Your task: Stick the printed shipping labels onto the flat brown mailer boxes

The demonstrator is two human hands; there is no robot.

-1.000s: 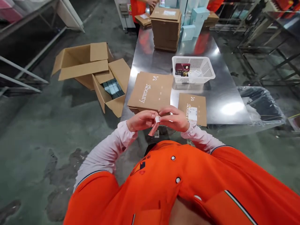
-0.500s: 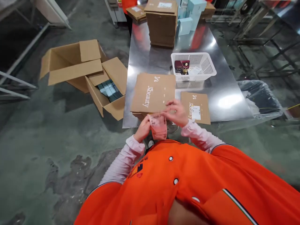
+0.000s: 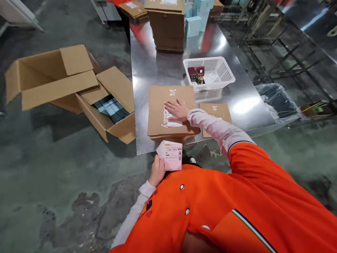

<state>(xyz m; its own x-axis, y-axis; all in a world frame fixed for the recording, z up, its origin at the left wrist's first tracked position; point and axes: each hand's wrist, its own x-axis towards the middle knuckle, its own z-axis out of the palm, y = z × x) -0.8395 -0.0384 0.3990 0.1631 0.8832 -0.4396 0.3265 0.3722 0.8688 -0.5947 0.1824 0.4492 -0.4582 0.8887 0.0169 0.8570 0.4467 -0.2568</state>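
Over flat carton [image 3: 158, 112], hands [image 3: 178, 109] — pressing, holding label [image 3: 170, 155]

Cool, even light from overhead strikes a steel table [image 3: 158, 63], throwing white glare across its right side and a soft shadow beside an open carton [image 3: 52, 80], as wide-angle distortion bends metal racks [image 3: 284, 45] at the frame's edge and a barcode slip [image 3: 172, 154] reads slightly soft.

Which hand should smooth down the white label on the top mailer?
Right, most likely: the right hand lies flat on the cardboard mailer right at the white label. The left hand is farther off, busy holding the pink-and-white label sheet.
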